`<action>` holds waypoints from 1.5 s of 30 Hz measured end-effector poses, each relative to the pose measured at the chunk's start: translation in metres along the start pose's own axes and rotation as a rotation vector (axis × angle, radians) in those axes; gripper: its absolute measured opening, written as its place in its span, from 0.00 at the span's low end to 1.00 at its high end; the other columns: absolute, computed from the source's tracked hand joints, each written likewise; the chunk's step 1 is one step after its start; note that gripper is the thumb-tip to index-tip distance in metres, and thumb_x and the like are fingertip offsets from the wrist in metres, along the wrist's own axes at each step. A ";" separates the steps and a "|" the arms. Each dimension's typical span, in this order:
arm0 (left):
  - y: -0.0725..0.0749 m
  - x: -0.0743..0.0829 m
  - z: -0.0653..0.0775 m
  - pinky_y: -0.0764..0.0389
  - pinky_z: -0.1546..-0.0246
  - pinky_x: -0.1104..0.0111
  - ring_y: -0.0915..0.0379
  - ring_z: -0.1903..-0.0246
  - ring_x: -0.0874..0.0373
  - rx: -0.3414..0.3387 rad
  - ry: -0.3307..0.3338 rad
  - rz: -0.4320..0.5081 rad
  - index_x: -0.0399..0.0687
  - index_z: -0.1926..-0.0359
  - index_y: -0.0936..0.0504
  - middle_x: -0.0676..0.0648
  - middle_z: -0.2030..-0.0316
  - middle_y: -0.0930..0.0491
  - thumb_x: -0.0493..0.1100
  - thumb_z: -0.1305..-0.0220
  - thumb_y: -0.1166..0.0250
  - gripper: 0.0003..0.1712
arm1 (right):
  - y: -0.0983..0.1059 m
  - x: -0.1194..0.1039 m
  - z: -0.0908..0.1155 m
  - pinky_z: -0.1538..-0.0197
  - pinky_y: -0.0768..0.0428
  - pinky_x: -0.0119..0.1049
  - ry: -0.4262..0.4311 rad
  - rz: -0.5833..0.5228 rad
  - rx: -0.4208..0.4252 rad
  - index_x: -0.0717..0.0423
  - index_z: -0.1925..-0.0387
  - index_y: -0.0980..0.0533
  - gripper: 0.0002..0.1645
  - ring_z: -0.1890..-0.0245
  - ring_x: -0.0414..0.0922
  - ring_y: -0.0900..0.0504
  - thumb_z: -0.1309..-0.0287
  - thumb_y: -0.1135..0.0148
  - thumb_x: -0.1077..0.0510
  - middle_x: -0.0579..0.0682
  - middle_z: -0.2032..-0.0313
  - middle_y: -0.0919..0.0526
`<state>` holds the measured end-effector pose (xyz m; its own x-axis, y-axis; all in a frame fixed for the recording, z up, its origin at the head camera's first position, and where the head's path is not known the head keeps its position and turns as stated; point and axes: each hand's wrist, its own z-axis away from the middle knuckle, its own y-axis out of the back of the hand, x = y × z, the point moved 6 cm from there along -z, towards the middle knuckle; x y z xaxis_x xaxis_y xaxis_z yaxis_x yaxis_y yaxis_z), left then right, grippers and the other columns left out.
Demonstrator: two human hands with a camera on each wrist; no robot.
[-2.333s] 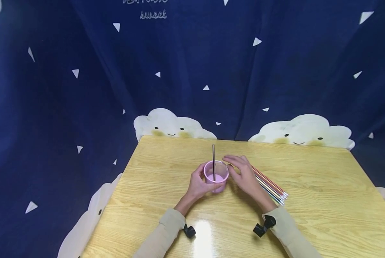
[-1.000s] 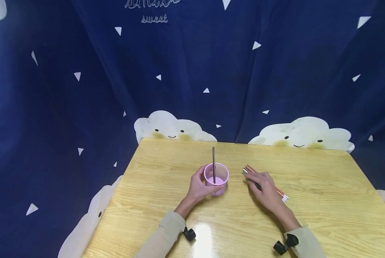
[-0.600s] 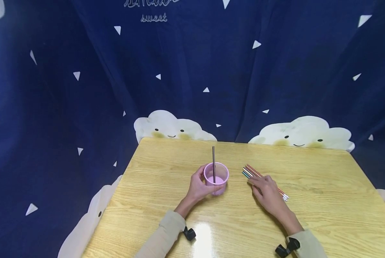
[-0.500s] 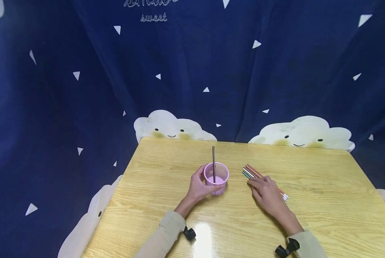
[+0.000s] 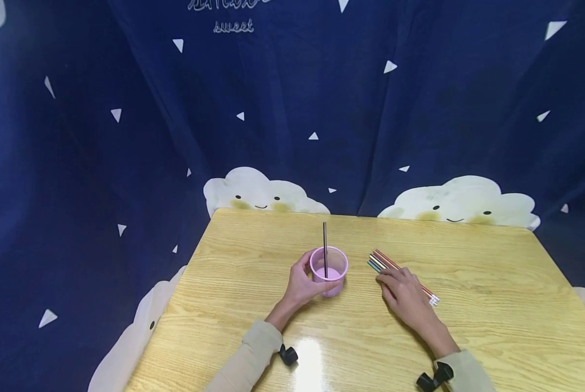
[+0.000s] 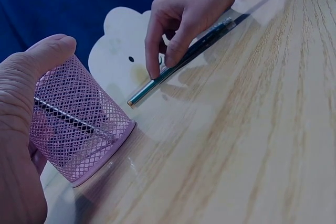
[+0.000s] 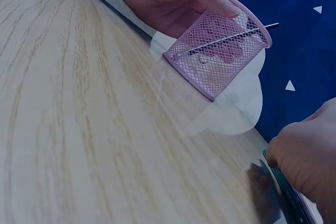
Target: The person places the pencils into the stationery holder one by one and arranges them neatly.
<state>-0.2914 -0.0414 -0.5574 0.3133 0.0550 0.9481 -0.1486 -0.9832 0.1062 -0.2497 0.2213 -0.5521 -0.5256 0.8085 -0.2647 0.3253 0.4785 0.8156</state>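
My left hand (image 5: 302,282) grips a pink mesh pencil cup (image 5: 332,287), thumb on the near side and fingers round the far side. The cup stands upright on the table. One dark pencil (image 5: 325,239) leans inside it, its upper end above the rim. To the right, my right hand (image 5: 406,298) is over a bundle of pencils (image 5: 387,260) lying on the table. In the left wrist view, its thumb and forefinger pinch a green pencil (image 6: 143,94) at the bundle's near side. The palm hides the middle of the bundle; silvery ends (image 5: 433,300) show beyond it.
The wooden table (image 5: 493,283) extends around both hands. Behind it hangs a dark blue curtain (image 5: 282,98) with white triangles and clouds. A black wrist camera (image 5: 288,355) sits at the left sleeve, and another wrist camera (image 5: 434,377) at the right.
My right hand has gone from beside the cup to the pencils on the right, then shifted slightly back along them. The left hand and the cup with its dark pencil have stayed put.
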 end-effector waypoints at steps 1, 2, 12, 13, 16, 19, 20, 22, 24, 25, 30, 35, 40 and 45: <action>0.000 0.000 0.000 0.19 0.38 0.51 0.19 0.43 0.50 0.000 0.000 -0.002 0.46 0.33 0.22 0.45 0.42 0.17 0.38 0.61 0.12 0.49 | 0.000 -0.001 0.000 0.55 0.25 0.51 0.001 -0.002 -0.001 0.60 0.54 0.13 0.12 0.55 0.55 0.21 0.40 0.31 0.66 0.57 0.51 0.12; 0.000 0.000 0.000 0.19 0.37 0.51 0.19 0.43 0.51 -0.001 -0.001 -0.002 0.46 0.33 0.22 0.45 0.42 0.17 0.38 0.61 0.12 0.49 | 0.000 -0.001 0.000 0.55 0.24 0.51 0.002 -0.005 0.000 0.60 0.55 0.13 0.12 0.55 0.56 0.21 0.41 0.31 0.66 0.57 0.52 0.12; 0.001 -0.001 0.001 0.18 0.39 0.55 0.20 0.43 0.52 0.001 0.001 -0.015 0.47 0.33 0.22 0.45 0.42 0.17 0.39 0.60 0.12 0.49 | -0.002 -0.005 -0.001 0.47 0.21 0.60 0.048 -0.055 0.006 0.61 0.58 0.14 0.12 0.51 0.60 0.17 0.44 0.30 0.70 0.60 0.54 0.14; 0.001 -0.002 0.001 0.18 0.38 0.55 0.20 0.43 0.52 0.001 0.006 -0.011 0.47 0.33 0.22 0.46 0.42 0.17 0.40 0.60 0.12 0.49 | -0.003 -0.005 -0.001 0.47 0.21 0.59 0.056 -0.058 0.006 0.62 0.58 0.14 0.12 0.51 0.60 0.17 0.45 0.30 0.72 0.60 0.54 0.14; 0.001 -0.002 0.001 0.20 0.36 0.55 0.20 0.42 0.51 -0.001 0.015 0.005 0.48 0.33 0.22 0.45 0.41 0.17 0.40 0.60 0.12 0.49 | -0.004 -0.005 0.000 0.48 0.20 0.59 0.078 -0.062 0.012 0.62 0.58 0.14 0.15 0.52 0.60 0.17 0.48 0.30 0.75 0.61 0.54 0.14; 0.000 -0.001 0.001 0.21 0.35 0.51 0.21 0.41 0.48 -0.007 0.018 0.037 0.46 0.33 0.22 0.40 0.40 0.18 0.38 0.59 0.12 0.49 | -0.004 -0.005 0.000 0.50 0.19 0.58 0.084 -0.058 0.019 0.62 0.59 0.14 0.16 0.54 0.60 0.17 0.50 0.29 0.76 0.61 0.55 0.15; 0.000 -0.001 0.001 0.22 0.34 0.49 0.21 0.40 0.46 -0.008 0.018 0.042 0.45 0.33 0.22 0.38 0.40 0.19 0.36 0.59 0.12 0.49 | -0.004 -0.005 0.000 0.51 0.18 0.57 0.083 -0.057 0.019 0.63 0.59 0.14 0.16 0.55 0.60 0.16 0.50 0.29 0.77 0.61 0.56 0.15; 0.000 -0.001 0.001 0.23 0.34 0.47 0.22 0.40 0.43 -0.008 0.017 0.053 0.43 0.32 0.23 0.36 0.39 0.19 0.35 0.59 0.13 0.50 | -0.003 -0.006 -0.001 0.53 0.17 0.56 0.074 -0.040 0.014 0.63 0.60 0.14 0.14 0.57 0.58 0.16 0.50 0.29 0.76 0.60 0.58 0.15; 0.000 -0.001 0.002 0.24 0.33 0.45 0.23 0.39 0.41 -0.008 0.016 0.059 0.41 0.32 0.24 0.35 0.39 0.20 0.33 0.59 0.13 0.50 | -0.003 -0.007 -0.001 0.56 0.16 0.53 0.061 -0.018 0.003 0.63 0.61 0.15 0.12 0.60 0.56 0.17 0.49 0.29 0.74 0.58 0.60 0.16; 0.000 0.000 0.002 0.24 0.33 0.45 0.23 0.39 0.41 -0.006 0.014 0.061 0.40 0.31 0.24 0.35 0.39 0.20 0.32 0.59 0.14 0.50 | -0.002 -0.008 -0.002 0.58 0.16 0.52 0.056 -0.006 -0.003 0.62 0.62 0.15 0.11 0.61 0.54 0.17 0.48 0.29 0.74 0.57 0.62 0.16; 0.000 0.004 0.003 0.23 0.34 0.46 0.22 0.40 0.43 0.000 0.014 0.041 0.41 0.33 0.23 0.40 0.40 0.18 0.32 0.60 0.13 0.49 | -0.001 -0.012 -0.003 0.65 0.17 0.47 0.046 0.036 -0.008 0.62 0.64 0.15 0.10 0.66 0.51 0.18 0.48 0.29 0.74 0.55 0.66 0.18; 0.001 0.000 0.001 0.20 0.36 0.51 0.20 0.41 0.47 -0.006 0.003 0.015 0.47 0.33 0.22 0.46 0.41 0.17 0.38 0.60 0.12 0.49 | 0.000 -0.013 -0.004 0.63 0.16 0.48 0.027 0.053 -0.010 0.62 0.65 0.16 0.11 0.66 0.53 0.17 0.52 0.28 0.74 0.57 0.65 0.17; 0.001 0.000 0.000 0.18 0.38 0.54 0.19 0.43 0.50 -0.003 -0.003 -0.011 0.46 0.34 0.22 0.47 0.42 0.17 0.38 0.61 0.12 0.49 | 0.002 -0.013 -0.006 0.59 0.16 0.52 0.006 0.040 -0.019 0.62 0.64 0.15 0.11 0.63 0.56 0.17 0.51 0.28 0.73 0.58 0.64 0.16; 0.001 0.000 0.000 0.19 0.38 0.53 0.20 0.43 0.51 -0.002 -0.010 -0.020 0.46 0.33 0.22 0.47 0.41 0.17 0.38 0.60 0.12 0.49 | 0.004 -0.014 -0.011 0.54 0.17 0.54 -0.008 0.012 -0.031 0.60 0.62 0.14 0.10 0.60 0.56 0.16 0.47 0.29 0.71 0.56 0.62 0.14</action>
<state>-0.2919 -0.0423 -0.5571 0.3251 0.0726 0.9429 -0.1441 -0.9816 0.1252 -0.2494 0.2085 -0.5395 -0.5154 0.8170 -0.2587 0.3069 0.4579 0.8344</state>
